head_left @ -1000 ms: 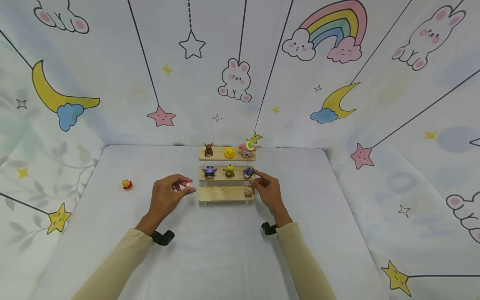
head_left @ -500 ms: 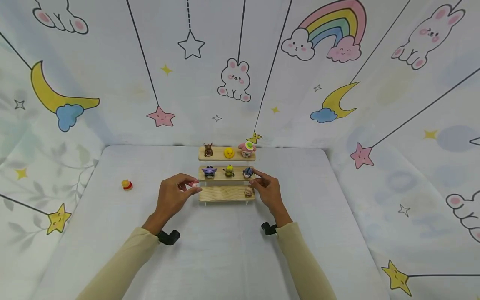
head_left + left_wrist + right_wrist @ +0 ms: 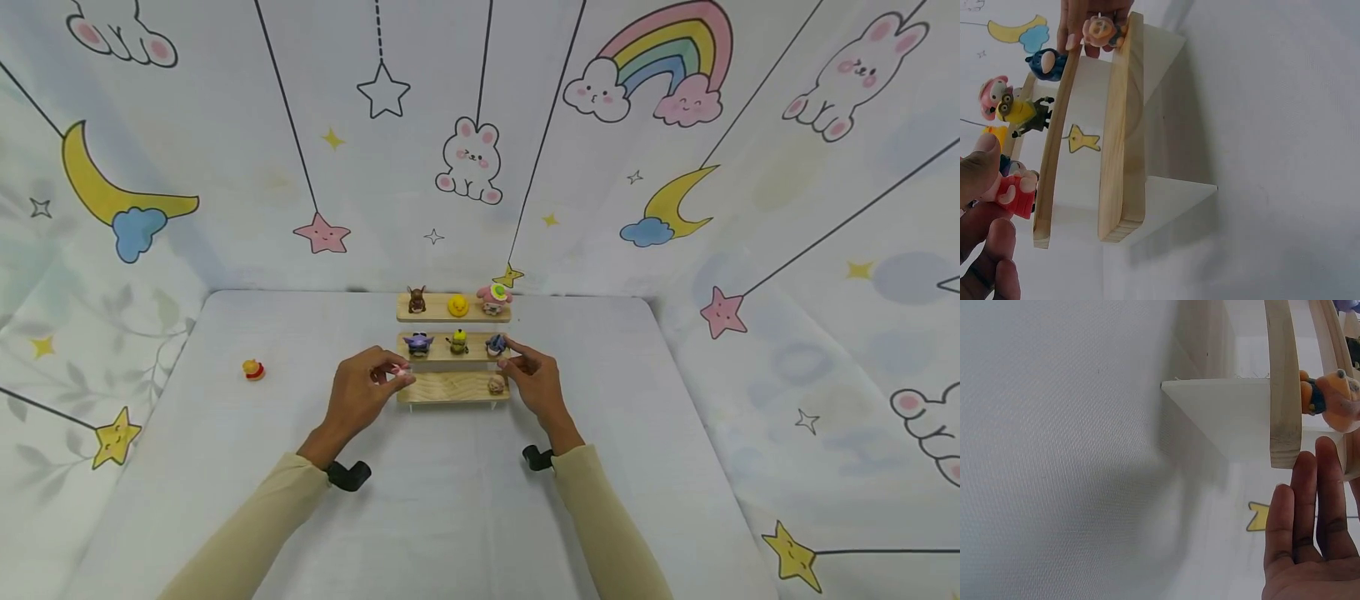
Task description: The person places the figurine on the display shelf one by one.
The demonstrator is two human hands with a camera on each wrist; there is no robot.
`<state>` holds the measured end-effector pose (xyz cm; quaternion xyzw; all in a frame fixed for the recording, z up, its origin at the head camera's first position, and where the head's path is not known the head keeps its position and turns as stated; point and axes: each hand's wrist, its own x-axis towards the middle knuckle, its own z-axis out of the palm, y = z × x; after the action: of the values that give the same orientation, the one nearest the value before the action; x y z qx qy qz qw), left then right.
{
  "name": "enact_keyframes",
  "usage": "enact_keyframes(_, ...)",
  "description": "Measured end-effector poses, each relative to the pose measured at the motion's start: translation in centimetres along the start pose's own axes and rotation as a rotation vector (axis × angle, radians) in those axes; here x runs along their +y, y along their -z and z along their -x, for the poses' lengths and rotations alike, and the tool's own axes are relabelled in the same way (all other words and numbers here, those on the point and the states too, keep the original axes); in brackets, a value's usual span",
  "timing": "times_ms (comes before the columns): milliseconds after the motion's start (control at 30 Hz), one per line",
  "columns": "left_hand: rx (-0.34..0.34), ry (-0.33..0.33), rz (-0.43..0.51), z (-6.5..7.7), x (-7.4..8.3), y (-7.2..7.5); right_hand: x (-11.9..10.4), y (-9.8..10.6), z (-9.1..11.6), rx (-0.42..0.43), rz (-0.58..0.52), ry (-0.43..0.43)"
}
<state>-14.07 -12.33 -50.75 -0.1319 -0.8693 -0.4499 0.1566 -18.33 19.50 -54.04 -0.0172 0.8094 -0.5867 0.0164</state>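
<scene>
In the head view my left hand (image 3: 358, 387) is at the left end of a three-step wooden shelf (image 3: 450, 387). It pinches a small pig figurine (image 3: 1017, 195) with a red body between thumb and fingers; the figurine is off the boards. My right hand (image 3: 536, 385) rests at the shelf's right end, its fingers mostly straight by the board ends in the right wrist view. Closest to it are a dark blue figurine (image 3: 496, 344) on the middle board and a tan-headed figurine (image 3: 497, 384) on the lowest board.
The middle board also bears a purple figurine (image 3: 418, 344) and a yellow-and-green minion figurine (image 3: 458, 342). On the top board stand a brown figurine (image 3: 417, 300), a yellow one (image 3: 458, 305) and a pink one (image 3: 494, 298). A red-and-yellow figurine (image 3: 253, 370) is on the white cloth at left.
My left hand has moved to the right with the pig figurine, from beside the shelf to its left end. The right hand has stayed in place.
</scene>
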Motion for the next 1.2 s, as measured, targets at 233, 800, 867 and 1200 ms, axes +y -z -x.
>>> enact_keyframes(233,-0.02,0.008,0.035,0.1,0.3,-0.8,0.1,0.1,-0.1,-0.009,-0.009,-0.005)
enact_keyframes(800,-0.049,-0.019,0.076,0.2,0.7,-3.0,0.4,-0.1,-0.1,-0.006,-0.012,0.013)
enact_keyframes(867,-0.057,-0.025,0.077,0.2,0.7,-3.2,0.4,-0.1,-0.1,-0.006,-0.017,0.017)
enact_keyframes(1200,-0.081,-0.023,0.076,0.3,1.0,-4.3,0.6,-0.3,-0.2,0.008,-0.023,0.004)
